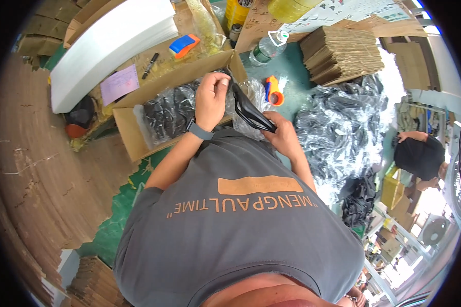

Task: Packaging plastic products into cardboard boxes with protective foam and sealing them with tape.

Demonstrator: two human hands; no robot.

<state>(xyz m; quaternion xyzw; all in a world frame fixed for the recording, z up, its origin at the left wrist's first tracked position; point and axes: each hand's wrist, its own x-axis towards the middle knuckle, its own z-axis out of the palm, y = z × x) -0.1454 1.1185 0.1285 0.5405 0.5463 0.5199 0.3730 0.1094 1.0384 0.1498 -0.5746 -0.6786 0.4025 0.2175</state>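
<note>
My left hand (211, 98), with a grey watch on its wrist, pinches the upper end of a long curved black piece (251, 111) and the clear plastic bag (247, 91) around it. At the piece's lower end, my right hand (284, 135) grips it just in front of my grey shirt. Both hands hover over the near edge of an open cardboard box (128, 128) that holds several black items wrapped in clear plastic (166, 115).
A heap of bagged black items (338, 130) lies on the green table to the right. Behind are an orange tape gun (274, 92), a plastic bottle (265, 50), flat cardboard stacks (343, 53), white foam sheets (112, 41) and a blue-orange dispenser (184, 45). Another person (420, 156) bends at far right.
</note>
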